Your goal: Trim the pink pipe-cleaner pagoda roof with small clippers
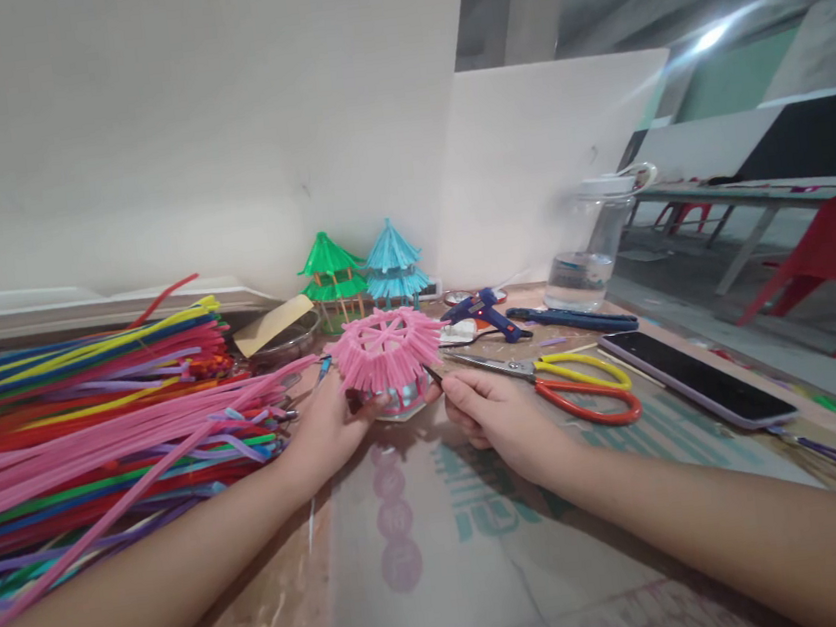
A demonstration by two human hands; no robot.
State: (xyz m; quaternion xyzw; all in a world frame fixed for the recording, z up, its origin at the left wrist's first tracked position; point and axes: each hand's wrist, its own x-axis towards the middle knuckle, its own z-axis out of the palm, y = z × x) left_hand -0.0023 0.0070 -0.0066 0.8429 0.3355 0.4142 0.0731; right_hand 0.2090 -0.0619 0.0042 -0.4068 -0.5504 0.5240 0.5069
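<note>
A small pink pavilion model (390, 349) with a fringed, open-topped roof stands on the board before me. My left hand (329, 426) grips its base from the left, fingers partly hidden behind and under the roof edge. On the other side, my right hand (483, 407) pinches a thin dark pointed tool (433, 376), its tip at the roof's right underside. Whether the tip touches the model I cannot tell. Behind it stand a finished-looking green pavilion (329, 268) and a blue pavilion (393, 264).
Bundles of coloured pipe cleaners (91, 431) fill the left side. To the right lie scissors (584, 385), a blue glue gun (485, 314), a dark blue cutter (574, 319) and a phone (697, 377). A clear water bottle (583, 254) stands behind them, near a white wall (178, 129).
</note>
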